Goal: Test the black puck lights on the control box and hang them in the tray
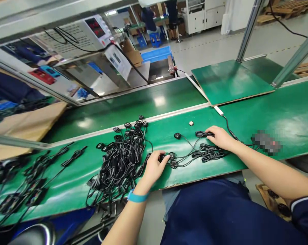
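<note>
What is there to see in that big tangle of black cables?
The tangle of black cables is a loose heap of thin, glossy, plastic-looking leads. Small round heads poke out along its far side. It lies on the green bench, its near strands trailing over the front edge. The left hand, pinching a separate round piece, sits just right of it; contact unclear.

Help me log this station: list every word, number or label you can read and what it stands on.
No text is legible.
Red display on the grey instrument: digits blurred.
Printed sheet below it: too small.
In the left hand, the black cable part: no visible print.
</note>
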